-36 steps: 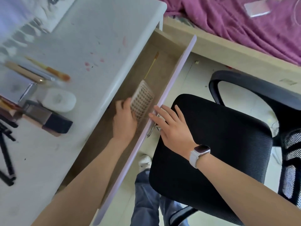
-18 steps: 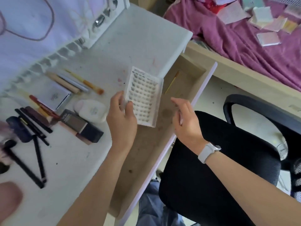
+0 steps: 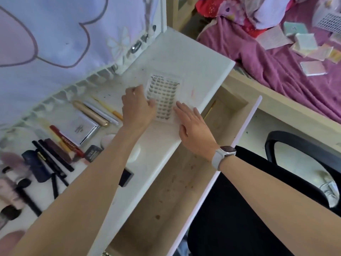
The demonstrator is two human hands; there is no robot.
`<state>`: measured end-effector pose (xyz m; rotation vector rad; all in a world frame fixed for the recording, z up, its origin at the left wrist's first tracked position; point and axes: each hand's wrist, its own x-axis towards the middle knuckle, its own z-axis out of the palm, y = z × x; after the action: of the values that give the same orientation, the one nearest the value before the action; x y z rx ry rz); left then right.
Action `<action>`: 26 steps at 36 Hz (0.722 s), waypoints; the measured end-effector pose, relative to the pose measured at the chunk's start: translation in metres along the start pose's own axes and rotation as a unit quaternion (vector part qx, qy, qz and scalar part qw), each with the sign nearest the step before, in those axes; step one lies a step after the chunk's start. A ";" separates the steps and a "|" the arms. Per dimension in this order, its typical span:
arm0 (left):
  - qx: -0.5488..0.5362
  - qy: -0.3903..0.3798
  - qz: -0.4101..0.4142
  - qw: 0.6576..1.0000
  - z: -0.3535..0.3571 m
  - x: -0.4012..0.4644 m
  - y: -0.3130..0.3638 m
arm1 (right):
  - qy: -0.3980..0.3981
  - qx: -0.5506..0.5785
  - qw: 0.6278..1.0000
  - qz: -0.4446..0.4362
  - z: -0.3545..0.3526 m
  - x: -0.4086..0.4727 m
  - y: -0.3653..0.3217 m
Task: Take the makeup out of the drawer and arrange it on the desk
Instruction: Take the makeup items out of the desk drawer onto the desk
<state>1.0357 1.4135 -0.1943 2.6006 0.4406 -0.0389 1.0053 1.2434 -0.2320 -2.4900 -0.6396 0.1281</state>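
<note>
Both my hands, left point(image 3: 137, 108) and right point(image 3: 191, 124), rest flat, fingers released, squaring the lash tray point(image 3: 164, 95) beside the pens point(image 3: 99, 112).

Clear lash tray point(image 3: 163, 97) flat on desk point(image 3: 188, 60)

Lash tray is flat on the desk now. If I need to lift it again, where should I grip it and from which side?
Probably pinch the lash tray across its two long edges, coming from above at the near short end. It lies flat and thin on the desk, so a top grab would press on the lash rows. The left hand and right hand already flank those edges.
</note>
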 end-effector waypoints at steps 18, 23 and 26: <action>0.177 0.042 0.111 0.977 0.026 0.005 -0.008 | -0.113 -0.045 0.946 0.299 0.019 0.007 0.083; 0.172 0.043 0.163 0.970 0.044 -0.011 0.003 | -0.036 0.112 0.882 0.456 0.039 0.026 0.090; 0.183 0.018 0.168 0.968 0.057 -0.019 0.005 | -0.004 0.138 0.860 0.491 0.051 0.031 0.097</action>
<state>1.0223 1.3767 -0.2397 3.0087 -0.0059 0.0473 1.0616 1.2131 -0.3259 -2.2782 0.6653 0.5599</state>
